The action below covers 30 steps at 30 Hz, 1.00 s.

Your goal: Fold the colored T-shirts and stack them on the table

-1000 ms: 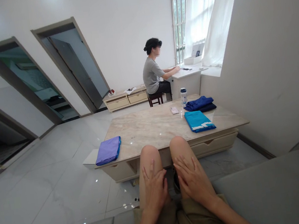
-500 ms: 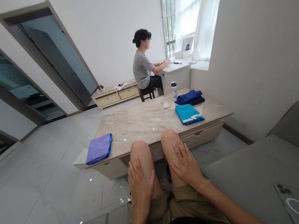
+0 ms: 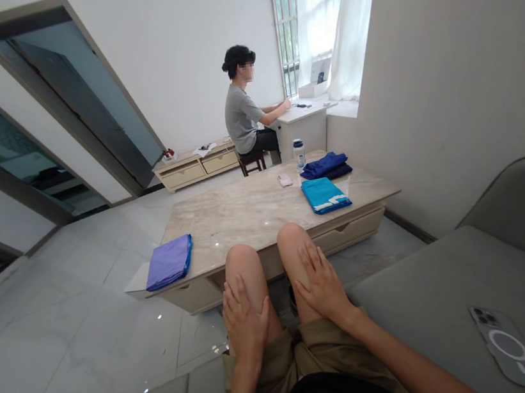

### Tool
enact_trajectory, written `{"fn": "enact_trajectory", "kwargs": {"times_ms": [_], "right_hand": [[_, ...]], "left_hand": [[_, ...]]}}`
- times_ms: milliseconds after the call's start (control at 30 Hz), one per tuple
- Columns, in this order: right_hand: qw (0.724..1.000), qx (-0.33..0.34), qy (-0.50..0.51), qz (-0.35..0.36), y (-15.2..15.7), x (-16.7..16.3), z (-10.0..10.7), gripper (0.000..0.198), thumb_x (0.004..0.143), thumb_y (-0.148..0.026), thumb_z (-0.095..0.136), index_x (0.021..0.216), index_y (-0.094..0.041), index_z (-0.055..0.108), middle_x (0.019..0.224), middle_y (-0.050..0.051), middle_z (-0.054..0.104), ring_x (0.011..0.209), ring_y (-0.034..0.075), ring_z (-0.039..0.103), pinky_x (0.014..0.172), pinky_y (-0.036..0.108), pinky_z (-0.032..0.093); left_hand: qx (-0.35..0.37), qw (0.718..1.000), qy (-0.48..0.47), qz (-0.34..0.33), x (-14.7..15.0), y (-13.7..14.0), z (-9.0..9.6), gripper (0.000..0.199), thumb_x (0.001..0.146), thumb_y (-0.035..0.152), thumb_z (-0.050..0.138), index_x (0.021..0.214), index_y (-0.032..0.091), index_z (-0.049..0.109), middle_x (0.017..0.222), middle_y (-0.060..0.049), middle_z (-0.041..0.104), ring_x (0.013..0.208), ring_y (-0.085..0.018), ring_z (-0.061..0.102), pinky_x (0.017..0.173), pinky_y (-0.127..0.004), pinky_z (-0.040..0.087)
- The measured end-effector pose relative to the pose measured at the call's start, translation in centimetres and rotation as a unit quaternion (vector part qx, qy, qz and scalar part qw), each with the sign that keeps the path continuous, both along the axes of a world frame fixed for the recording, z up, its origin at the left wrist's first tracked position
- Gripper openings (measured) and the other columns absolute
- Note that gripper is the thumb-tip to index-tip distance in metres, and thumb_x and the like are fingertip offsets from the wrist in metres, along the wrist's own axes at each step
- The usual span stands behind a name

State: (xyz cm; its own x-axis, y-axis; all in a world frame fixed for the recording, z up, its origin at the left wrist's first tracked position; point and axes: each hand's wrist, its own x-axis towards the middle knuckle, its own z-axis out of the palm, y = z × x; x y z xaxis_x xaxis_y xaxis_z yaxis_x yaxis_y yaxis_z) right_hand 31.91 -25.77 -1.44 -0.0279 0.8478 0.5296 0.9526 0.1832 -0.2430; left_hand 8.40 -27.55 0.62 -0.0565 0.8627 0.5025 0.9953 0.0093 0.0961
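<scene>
My left hand (image 3: pixel 246 320) rests on my left thigh just behind the knee, fingers spread and nothing held. On the other thigh lies my right hand (image 3: pixel 323 284), also flat with its fingers apart. Past my knees stands a low marble-topped table (image 3: pixel 226 214). A folded purple cloth (image 3: pixel 168 261) with a blue edge lies at its left end. Toward the right sits a folded turquoise cloth (image 3: pixel 324 195) with a white pattern. Behind that is a dark blue folded cloth (image 3: pixel 325 165), beside a clear bottle (image 3: pixel 299 156) with a blue cap and a pink phone-like item (image 3: pixel 285 180).
A phone (image 3: pixel 508 344) lies on the grey sofa (image 3: pixel 415 292) to my right. Beyond the table, a person (image 3: pixel 242 112) sits on a stool at a white desk (image 3: pixel 304 126) by the window. A low cabinet (image 3: pixel 195 168) stands along the far wall.
The camera view has turned slightly, so the room appears shifted a little left and up. Both my hands stay in place on my thighs.
</scene>
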Motion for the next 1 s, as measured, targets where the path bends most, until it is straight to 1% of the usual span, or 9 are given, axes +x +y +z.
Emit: {"fn": "enact_trajectory", "kwargs": {"times_ms": [200,400,533,667,833,933,1000], "right_hand": [[1.000,-0.019,-0.001,0.000,-0.2,0.0,0.5,0.095,0.104,-0.039,0.060,0.181,-0.017,0.010,0.187,0.018,0.012,0.168,0.044,0.026,0.126,0.059,0.043],[1.000,-0.007,0.000,0.004,-0.7,-0.2,1.3,0.099,0.104,-0.040,0.060,0.182,-0.018,0.003,0.188,0.016,0.008,0.168,0.045,0.023,0.127,0.061,0.041],[1.000,-0.003,0.005,0.005,-1.0,-0.3,1.6,0.101,0.104,-0.039,0.060,0.182,-0.020,-0.001,0.188,0.015,0.007,0.168,0.045,0.025,0.126,0.061,0.041],[1.000,-0.003,0.005,0.009,-1.0,-0.3,1.8,0.099,0.104,-0.038,0.060,0.182,-0.020,0.002,0.188,0.016,0.007,0.168,0.045,0.024,0.126,0.061,0.041],[1.000,0.003,0.004,0.010,-1.1,-0.4,1.9,0.097,0.104,-0.038,0.061,0.182,-0.019,0.005,0.188,0.016,0.008,0.168,0.044,0.024,0.127,0.060,0.040],[1.000,0.004,0.004,0.013,-1.0,-0.3,1.8,0.098,0.104,-0.039,0.060,0.182,-0.019,0.004,0.188,0.016,0.009,0.168,0.044,0.024,0.128,0.060,0.040],[1.000,0.008,0.007,0.014,-0.9,-0.3,1.7,0.098,0.104,-0.038,0.060,0.182,-0.020,0.003,0.188,0.016,0.011,0.168,0.043,0.026,0.127,0.059,0.041]], "left_hand": [[0.009,1.000,-0.002,-0.005,-0.1,0.0,-0.1,0.086,0.102,0.050,0.065,0.173,0.012,0.036,0.167,-0.032,0.045,0.146,-0.044,0.056,0.112,-0.056,0.056],[0.007,1.000,-0.009,-0.011,-0.2,-0.1,-0.1,0.082,0.105,0.051,0.061,0.173,0.011,0.038,0.167,-0.032,0.045,0.146,-0.045,0.057,0.113,-0.057,0.056],[0.010,1.000,0.005,-0.010,-0.1,-0.1,0.0,0.081,0.105,0.050,0.061,0.172,0.010,0.039,0.166,-0.033,0.046,0.144,-0.045,0.058,0.111,-0.056,0.057],[0.005,1.000,0.013,-0.003,0.0,-0.2,0.2,0.081,0.104,0.049,0.063,0.171,0.009,0.039,0.165,-0.032,0.047,0.143,-0.044,0.058,0.112,-0.055,0.057],[0.009,1.000,0.002,-0.001,0.0,-0.1,0.0,0.080,0.104,0.048,0.062,0.171,0.011,0.039,0.166,-0.030,0.047,0.145,-0.042,0.057,0.113,-0.054,0.056],[0.016,1.000,0.003,-0.005,-0.1,-0.1,-0.1,0.080,0.104,0.049,0.061,0.172,0.011,0.039,0.166,-0.030,0.047,0.144,-0.042,0.057,0.112,-0.055,0.056],[0.020,1.000,0.006,-0.006,-0.1,-0.1,-0.1,0.081,0.104,0.049,0.061,0.172,0.012,0.037,0.165,-0.030,0.048,0.144,-0.043,0.058,0.111,-0.056,0.057]]}}
